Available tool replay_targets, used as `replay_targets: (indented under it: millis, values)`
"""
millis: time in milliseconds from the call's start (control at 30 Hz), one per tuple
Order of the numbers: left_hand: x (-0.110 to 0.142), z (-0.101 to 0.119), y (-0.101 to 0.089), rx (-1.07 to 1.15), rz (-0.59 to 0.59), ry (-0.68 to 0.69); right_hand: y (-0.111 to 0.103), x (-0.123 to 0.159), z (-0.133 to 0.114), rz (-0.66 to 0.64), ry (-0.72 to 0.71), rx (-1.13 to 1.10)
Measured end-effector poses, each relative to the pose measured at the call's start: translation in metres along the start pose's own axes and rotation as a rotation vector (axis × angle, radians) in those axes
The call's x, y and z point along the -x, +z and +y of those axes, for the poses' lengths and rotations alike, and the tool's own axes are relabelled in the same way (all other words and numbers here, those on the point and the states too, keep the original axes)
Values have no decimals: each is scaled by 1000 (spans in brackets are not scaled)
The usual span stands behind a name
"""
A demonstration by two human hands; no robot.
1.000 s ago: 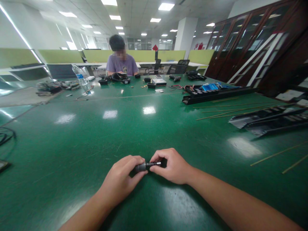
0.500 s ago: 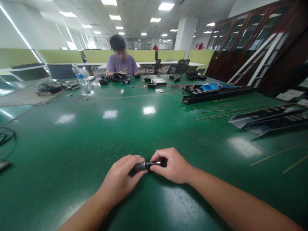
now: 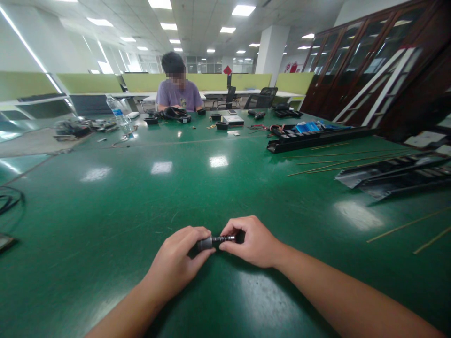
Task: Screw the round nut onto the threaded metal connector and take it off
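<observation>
My left hand [image 3: 181, 256] is closed round the thick grey cylinder [image 3: 205, 243] of a small metal part. From the cylinder a thinner dark shaft [image 3: 225, 238] with rings and a shiny tip points right. My right hand [image 3: 252, 241] pinches this shaft between thumb and fingers. Both hands are low over the near part of the green table [image 3: 183, 192], and the part lies roughly level between them. The cylinder's far end is hidden inside my left hand. I cannot tell whether shaft and cylinder are one piece.
Black metal channels [image 3: 405, 176] and thin brass-coloured rods [image 3: 327, 166] lie on the right. Further back are another channel [image 3: 317, 138] with blue items, small black boxes [image 3: 221, 126] and a plastic bottle [image 3: 121, 117]. Across the table sits a person [image 3: 179, 91]. Black cable [image 3: 10, 199] lies at the left edge.
Both hands keep nearly the same place and grip. The shaft looks slightly turned, with its rings showing differently; the person opposite has shifted a little.
</observation>
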State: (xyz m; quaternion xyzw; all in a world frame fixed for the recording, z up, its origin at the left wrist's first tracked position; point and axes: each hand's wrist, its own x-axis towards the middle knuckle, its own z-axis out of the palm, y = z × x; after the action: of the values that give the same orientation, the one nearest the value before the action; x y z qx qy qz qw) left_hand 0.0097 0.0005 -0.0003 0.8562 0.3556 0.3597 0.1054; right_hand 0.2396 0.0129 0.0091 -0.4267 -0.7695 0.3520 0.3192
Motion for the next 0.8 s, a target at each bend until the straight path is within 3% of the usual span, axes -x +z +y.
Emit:
replay_targets:
  millis: [800]
  values:
    - [2,-3,-1,-12,0,-34,-2,-1,0,33,6,-5]
